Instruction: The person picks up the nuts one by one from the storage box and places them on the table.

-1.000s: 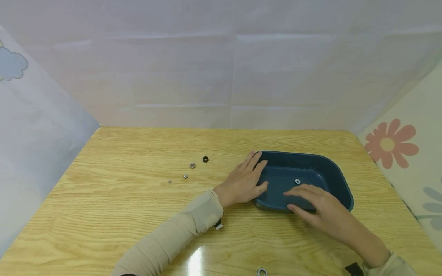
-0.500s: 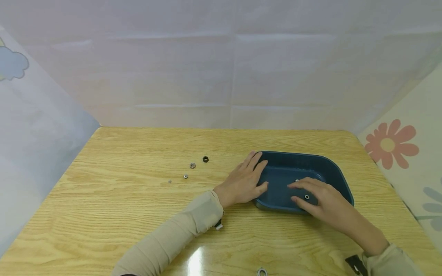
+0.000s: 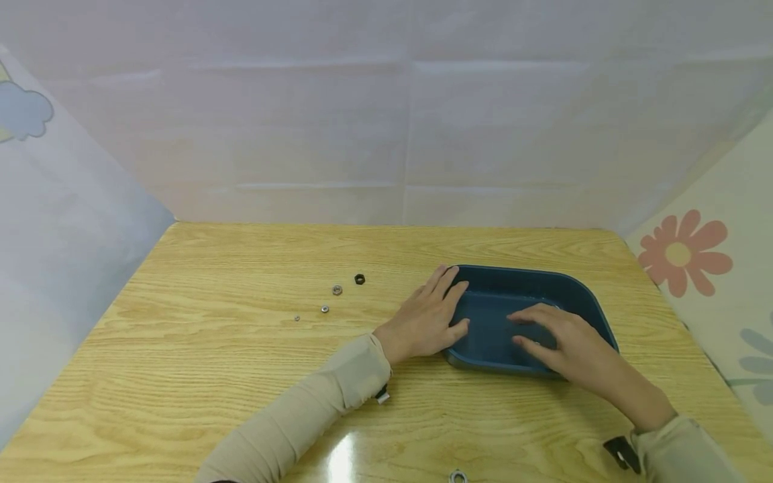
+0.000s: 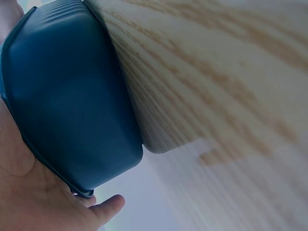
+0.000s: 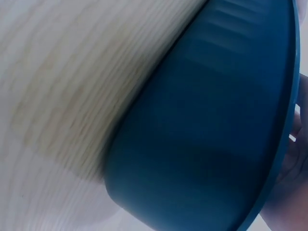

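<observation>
A dark blue plastic tray [image 3: 483, 365] with rounded corners stands on the right half of the table. My left hand [image 3: 423, 318] rests on its left rim, fingers spread and fairly straight, the thumb over the inside. In the left wrist view the palm lies along the tray's rim [image 4: 53, 173]. Over the tray's right part, my right hand [image 3: 570, 345] hovers with thumb and fingers apart and nothing seen between them. A tiny bright bit of a metal nut [image 3: 537, 343] shows by the right thumb; the hand hides the rest of the tray floor there.
Left of the tray lie a black nut [image 3: 359, 279], a larger metal nut [image 3: 337, 290], a small nut [image 3: 325, 309] and a tiny one [image 3: 297, 318]. At the table's near side, a ring-shaped metal piece [image 3: 458, 476] is cut off by the frame.
A nut dropped from the right hand into the tray beside another one there. The right hand then shifted slightly right and away, covering both. My left hand stayed put.
</observation>
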A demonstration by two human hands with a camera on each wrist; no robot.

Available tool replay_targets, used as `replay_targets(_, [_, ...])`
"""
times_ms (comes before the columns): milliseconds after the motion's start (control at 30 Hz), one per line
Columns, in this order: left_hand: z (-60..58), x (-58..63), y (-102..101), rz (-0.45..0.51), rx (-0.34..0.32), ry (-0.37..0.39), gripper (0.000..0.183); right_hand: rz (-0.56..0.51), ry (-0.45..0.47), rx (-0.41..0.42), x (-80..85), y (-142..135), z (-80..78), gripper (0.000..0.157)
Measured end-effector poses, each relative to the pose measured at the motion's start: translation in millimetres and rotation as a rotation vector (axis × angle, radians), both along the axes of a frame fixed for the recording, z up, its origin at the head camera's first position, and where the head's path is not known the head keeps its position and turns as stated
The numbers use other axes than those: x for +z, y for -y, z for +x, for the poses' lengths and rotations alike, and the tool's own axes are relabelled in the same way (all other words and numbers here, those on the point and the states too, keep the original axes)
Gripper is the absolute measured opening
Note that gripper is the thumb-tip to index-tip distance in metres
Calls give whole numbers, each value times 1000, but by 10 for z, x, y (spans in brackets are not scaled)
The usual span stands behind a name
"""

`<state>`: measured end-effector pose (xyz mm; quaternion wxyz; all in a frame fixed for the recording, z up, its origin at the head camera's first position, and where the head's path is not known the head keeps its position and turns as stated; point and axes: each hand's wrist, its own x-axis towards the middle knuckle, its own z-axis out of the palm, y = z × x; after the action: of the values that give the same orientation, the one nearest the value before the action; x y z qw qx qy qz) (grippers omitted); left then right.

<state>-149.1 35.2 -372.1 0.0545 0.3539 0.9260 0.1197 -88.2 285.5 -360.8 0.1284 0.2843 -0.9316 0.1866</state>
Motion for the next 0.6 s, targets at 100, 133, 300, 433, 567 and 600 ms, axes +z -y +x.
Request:
replay_targets(100, [0, 6, 3, 7, 0, 4, 65, 6, -2, 5, -10, -20, -25, 41])
replay_targets(133, [-1, 5, 4, 8, -1, 5, 65, 9, -1, 5, -14, -27, -33, 41])
replay_targets(300, [-6, -1, 3, 8, -1, 5, 65, 26, 6, -3, -29, -52, -76, 41])
replay_targets(433, [-9, -4, 0, 11, -3, 10, 65, 40, 28, -15, -41, -72, -108, 39])
replay_targets(567, [-11, -3, -2, 12, -8, 4, 65, 50, 57, -29, -51, -97, -134, 37])
replay_targets(600, [-10, -1, -1, 12, -10, 2, 65, 52, 61, -31, -52, -104, -140, 37])
